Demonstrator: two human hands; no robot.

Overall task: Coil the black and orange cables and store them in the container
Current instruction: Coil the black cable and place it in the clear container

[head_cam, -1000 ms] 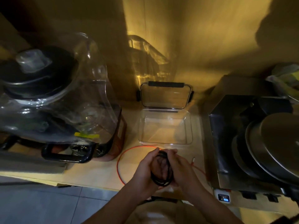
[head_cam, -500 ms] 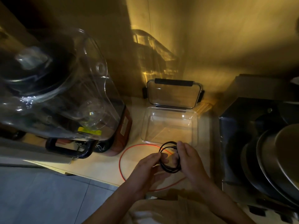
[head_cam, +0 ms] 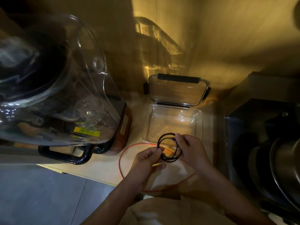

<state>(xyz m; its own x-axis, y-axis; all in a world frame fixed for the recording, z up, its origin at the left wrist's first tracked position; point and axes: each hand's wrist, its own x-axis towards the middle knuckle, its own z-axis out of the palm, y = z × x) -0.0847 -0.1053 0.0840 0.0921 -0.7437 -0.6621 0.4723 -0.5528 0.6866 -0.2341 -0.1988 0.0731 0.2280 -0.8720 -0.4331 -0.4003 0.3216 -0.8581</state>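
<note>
The left hand point(head_cam: 146, 161) pinches the near-left side of the coiled black cable point(head_cam: 168, 147) between thumb and curled fingers point(head_cam: 158, 150). The right hand point(head_cam: 192, 151) grips the right side of the same coil, its fingers point(head_cam: 178, 138) curled over the upper right arc of the loops. The coil consists of several overlapping loops, held roughly upright between the two sets of fingertips.

The clear container point(head_cam: 198, 125) sits on the counter point(head_cam: 103, 168) just beyond the fingertips. The top of the coil overlaps the container's near rim in the view; whether it touches the rim cannot be determined. The container lid point(head_cam: 177, 90) stands propped upright behind the container, against the wall, with black clips along its top and sides.

The orange cable point(head_cam: 121, 161) lies uncoiled on the counter beneath both hands. It forms one wide loop that runs left of the left fingers, passes under the wrists and emerges below the right hand. A short run of it shows through the centre of the black coil.

Well to the left of the left fingers stands a blender point(head_cam: 56, 88) with a clear jug and a black handle. To the right of the right fingers, a metal tray point(head_cam: 233, 135) holds stacked steel pans point(head_cam: 285, 166).
</note>
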